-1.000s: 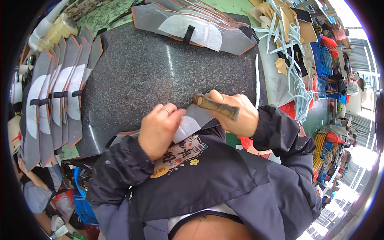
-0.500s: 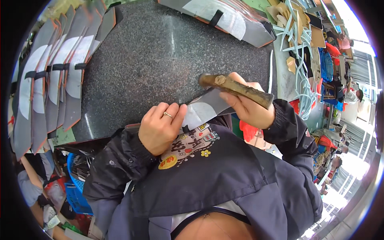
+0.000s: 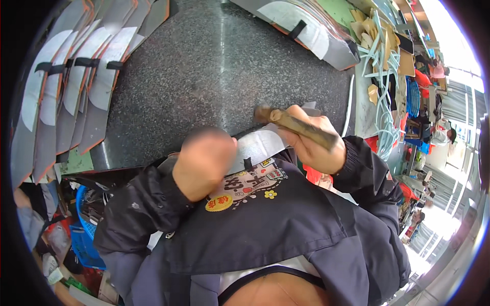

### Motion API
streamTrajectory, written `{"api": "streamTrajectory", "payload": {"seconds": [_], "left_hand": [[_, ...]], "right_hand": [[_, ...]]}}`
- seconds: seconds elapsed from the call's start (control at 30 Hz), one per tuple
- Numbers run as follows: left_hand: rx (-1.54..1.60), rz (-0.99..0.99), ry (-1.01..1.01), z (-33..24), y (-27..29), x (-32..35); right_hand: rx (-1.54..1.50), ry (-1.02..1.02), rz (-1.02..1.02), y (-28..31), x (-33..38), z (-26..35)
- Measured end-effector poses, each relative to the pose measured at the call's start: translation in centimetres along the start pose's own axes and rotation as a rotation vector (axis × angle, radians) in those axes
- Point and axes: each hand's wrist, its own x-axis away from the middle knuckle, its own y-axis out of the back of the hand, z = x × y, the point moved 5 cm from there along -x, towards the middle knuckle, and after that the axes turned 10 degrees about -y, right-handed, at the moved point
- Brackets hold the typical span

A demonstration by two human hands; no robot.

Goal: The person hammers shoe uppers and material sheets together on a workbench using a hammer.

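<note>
Right hand (image 3: 312, 145) clenched on wooden handle (image 3: 298, 124); left hand (image 3: 204, 162), blurred, grip unclear, pressing grey sheet (image 3: 258, 145) at counter (image 3: 214, 71) edge. Probably light, floppy; best held flat near edge.

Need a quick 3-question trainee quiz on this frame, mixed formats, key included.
1. True or false: the right hand grips a brown stick-like tool.
2. The grey-and-white flat piece under both hands lies at which edge of the dark speckled slab? A) far B) near C) left
3. Fill in: fanned rows of similar pieces lie on the slab's ____ side.

Key: 1 true; 2 B; 3 left. The left hand is blurred; it rests on the piece.
</note>
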Motion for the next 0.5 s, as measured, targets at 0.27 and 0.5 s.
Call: {"api": "streamTrajectory", "payload": {"seconds": [0.27, 0.5], "left_hand": [[0.125, 0.048, 0.033, 1.9, 1.5, 2.4], [0.342, 0.122, -0.033, 5.2, 2.9, 4.5]], "right_hand": [[-0.028, 0.142, 0.082, -1.2, -1.7, 3.1], [0.028, 0.290, 0.163, -3.4, -1.3, 7.6]]}}
